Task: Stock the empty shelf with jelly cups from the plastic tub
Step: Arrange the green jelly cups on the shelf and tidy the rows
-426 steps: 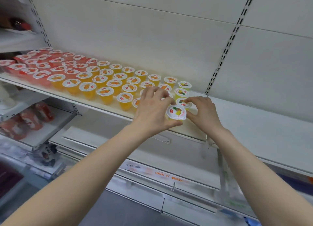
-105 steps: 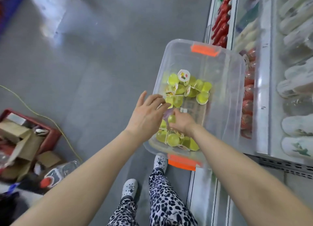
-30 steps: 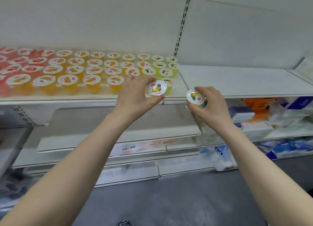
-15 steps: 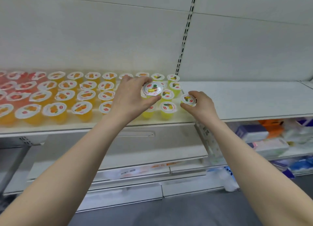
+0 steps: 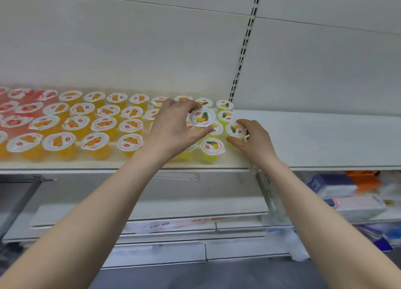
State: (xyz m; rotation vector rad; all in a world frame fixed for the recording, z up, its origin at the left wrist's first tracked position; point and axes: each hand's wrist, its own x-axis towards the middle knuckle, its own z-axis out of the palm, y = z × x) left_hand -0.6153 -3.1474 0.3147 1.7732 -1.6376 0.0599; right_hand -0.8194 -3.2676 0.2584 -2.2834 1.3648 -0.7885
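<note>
Yellow jelly in a clear plastic body, round white foil lid w/ pineapple pic + red logo dot: that's the left cup (image 5: 202, 117). Left hand (image 5: 173, 128) pinches it at the rim btw thumb and fingers. It's held up over the yellow cups (image 5: 212, 146), not on the shelf (image 5: 314, 137). Lid faces up and tips a bit toward the camera, so its axis is near upright w/ the top leaning back this way; the body is mostly hidden under the lid.

Right cup (image 5: 236, 130) has the same look: upright, lid up, at the right end of the block, just beside a yellow neighbour. Right hand (image 5: 253, 141) curls round it, thumb in front, fingers behind. Can't tell if its base touches the shelf.

Orange cups (image 5: 130, 142) fill the rows to the left, red cups (image 5: 13, 121) at far left, all lids up.
</note>
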